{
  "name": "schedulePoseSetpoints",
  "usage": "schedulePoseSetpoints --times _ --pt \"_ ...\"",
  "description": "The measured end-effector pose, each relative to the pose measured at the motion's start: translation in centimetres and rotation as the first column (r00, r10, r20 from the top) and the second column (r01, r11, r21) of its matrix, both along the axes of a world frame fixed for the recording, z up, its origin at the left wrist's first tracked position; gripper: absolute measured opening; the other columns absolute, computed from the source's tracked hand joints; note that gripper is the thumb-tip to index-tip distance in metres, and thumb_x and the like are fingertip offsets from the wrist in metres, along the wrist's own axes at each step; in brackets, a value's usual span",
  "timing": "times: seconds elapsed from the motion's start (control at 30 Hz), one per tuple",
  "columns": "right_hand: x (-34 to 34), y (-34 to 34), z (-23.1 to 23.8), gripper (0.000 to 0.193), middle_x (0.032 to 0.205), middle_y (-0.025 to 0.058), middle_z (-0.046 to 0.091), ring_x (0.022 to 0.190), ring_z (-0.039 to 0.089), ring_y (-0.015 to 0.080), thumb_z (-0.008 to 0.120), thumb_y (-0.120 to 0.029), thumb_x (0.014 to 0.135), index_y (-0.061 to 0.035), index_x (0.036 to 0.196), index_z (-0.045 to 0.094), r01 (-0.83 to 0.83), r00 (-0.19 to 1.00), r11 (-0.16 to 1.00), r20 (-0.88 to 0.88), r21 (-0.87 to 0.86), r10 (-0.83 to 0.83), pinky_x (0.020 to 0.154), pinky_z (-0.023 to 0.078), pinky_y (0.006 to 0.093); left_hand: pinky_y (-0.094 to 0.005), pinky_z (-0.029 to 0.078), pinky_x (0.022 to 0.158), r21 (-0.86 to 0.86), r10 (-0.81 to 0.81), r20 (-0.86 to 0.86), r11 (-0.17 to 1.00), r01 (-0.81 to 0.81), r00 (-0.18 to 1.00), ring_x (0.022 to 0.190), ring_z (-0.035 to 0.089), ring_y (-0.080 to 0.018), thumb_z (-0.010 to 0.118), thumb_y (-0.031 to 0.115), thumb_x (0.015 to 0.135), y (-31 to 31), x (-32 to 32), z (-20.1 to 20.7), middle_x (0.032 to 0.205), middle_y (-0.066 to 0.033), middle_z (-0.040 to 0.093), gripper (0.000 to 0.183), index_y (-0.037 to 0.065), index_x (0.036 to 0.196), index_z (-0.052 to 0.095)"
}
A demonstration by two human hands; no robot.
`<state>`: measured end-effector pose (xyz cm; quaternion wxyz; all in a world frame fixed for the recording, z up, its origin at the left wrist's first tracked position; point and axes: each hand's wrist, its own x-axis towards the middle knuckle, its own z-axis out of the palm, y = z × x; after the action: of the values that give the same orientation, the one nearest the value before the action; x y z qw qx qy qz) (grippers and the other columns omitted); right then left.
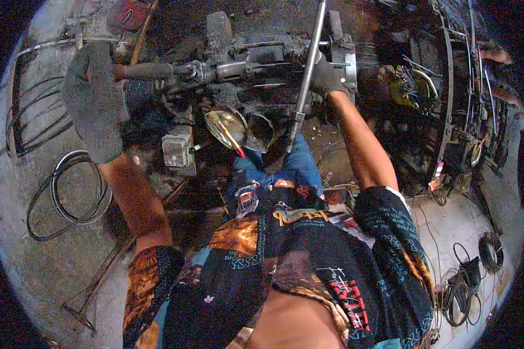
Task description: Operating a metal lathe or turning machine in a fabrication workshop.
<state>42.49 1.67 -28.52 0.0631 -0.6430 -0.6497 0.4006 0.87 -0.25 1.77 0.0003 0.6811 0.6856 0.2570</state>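
Left hand [94, 102] curled fingers round handle [148, 71], likely for leverage. Right hand [329, 80] was at metal rod [310, 67], perhaps steadying it; couldn't tell right fingers' state.

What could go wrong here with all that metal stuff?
The long metal bar beside the right hand might slip and bump the legs, because its lower end shows over the jeans. The red-ended stick reaches past the edge of the pale dish, so a bump might knock it out.

Metal rod [311, 58] cut off by top edge, fingertips of right grip [330, 78] indistinct
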Motion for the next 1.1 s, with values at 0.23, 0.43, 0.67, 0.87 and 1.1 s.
schedulePoseSetpoints --times 0.23,0.43,0.67,0.87,1.1 --pt "1.0 -0.5 -3.4 0.059 0.109 0.0269 0.067 0.102 0.067 0.0404 0.042 -0.055 0.102 -0.0042 0.132 0.047 0.137 0.988 0.985 0.088 -0.103 -0.128 0.087 0.052 0.0478 -0.0357 0.051 0.073 -0.252 0.07 0.243 0.968 -0.006 0.967 0.078 0.067 -0.0201 0.062 0.037 0.096 0.5 0.9 1.1 0.082 -0.009 0.072 0.035 0.004 0.106 0.071" --pt "-2.3 -0.4 -2.6 0.041 0.107 0.0348 0.063 0.101 0.063 0.0521 0.056 -0.029 0.091 0.0032 0.116 0.052 -0.261 0.965 0.919 0.081 0.294 0.248 0.086 0.053 0.0566 -0.0366 0.053 0.072 -0.009 -0.292 -0.792 0.884 0.468 0.536 0.078 0.069 -0.0206 0.063 0.034 0.096 1.7 -4.0 0.9 0.086 -0.0117 0.074 0.033 0.005 0.109 0.072" --pt "0.0 -0.6 -6.3 0.053 0.106 0.0388 0.064 0.1 0.065 0.0521 0.052 -0.036 0.092 0.0097 0.119 0.044 -0.19 0.979 0.974 0.103 0.121 0.178 0.085 0.053 0.057 -0.0402 0.053 0.072 0.035 0.016 -0.034 0.999 -0.015 0.999 0.08 0.07 -0.0303 0.062 0.036 0.097 0.7 -0.3 -1.8 0.092 -0.0147 0.073 0.034 0.004 0.106 0.072" --pt "-2.6 -0.7 0.5 0.055 0.102 0.0406 0.064 0.098 0.066 0.0525 0.05 -0.035 0.094 0.0126 0.119 0.041 -0.064 0.983 0.994 0.167 -0.087 0.078 0.085 0.053 0.0577 -0.0404 0.053 0.074 0.097 -0.025 -0.208 0.994 0.046 0.978 0.083 0.071 -0.0305 0.062 0.038 0.097 0.3 -1.7 -2.6 0.095 -0.0152 0.074 0.035 0.006 0.106 0.073" --pt "0.7 -0.4 -7.5 0.047 0.105 0.0257 0.066 0.105 0.064 0.0444 0.061 -0.02 0.091 0.0017 0.13 0.047 -0.114 0.979 0.988 0.179 0.1 0.095 0.088 0.051 0.0489 -0.0415 0.053 0.071 0.11 0.019 -0.065 0.994 -0.012 0.998 0.085 0.072 -0.0281 0.066 0.033 0.095 2.0 0.3 -2.6 0.093 -0.0148 0.074 0.029 0.007 0.102 0.073"
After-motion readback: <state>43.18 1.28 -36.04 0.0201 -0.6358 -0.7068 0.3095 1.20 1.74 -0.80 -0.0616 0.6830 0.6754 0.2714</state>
